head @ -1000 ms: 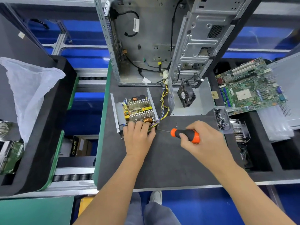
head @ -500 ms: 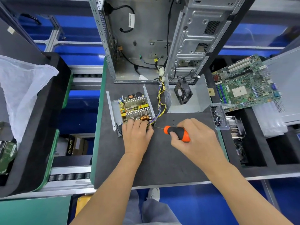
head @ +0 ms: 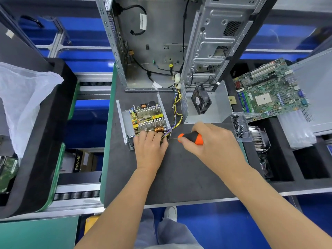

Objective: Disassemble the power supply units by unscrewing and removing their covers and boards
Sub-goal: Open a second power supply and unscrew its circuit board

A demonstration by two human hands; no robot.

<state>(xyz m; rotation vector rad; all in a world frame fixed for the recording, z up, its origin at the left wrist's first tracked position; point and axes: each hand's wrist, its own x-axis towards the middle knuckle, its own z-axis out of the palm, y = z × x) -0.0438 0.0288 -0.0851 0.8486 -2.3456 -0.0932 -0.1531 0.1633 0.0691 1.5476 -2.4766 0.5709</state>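
On the dark work mat (head: 179, 177), an empty computer case (head: 161, 42) stands at the far edge. Near it lie the removed cover (head: 215, 105) with its fan (head: 200, 100), and the open power supply unit (head: 143, 119), its board (head: 148, 117) exposed. The left hand (head: 150, 148) rests on the unit's near edge, fingers curled over the board. The right hand (head: 212, 141) grips the screwdriver (head: 190, 138), whose tip points at the unit's near right corner.
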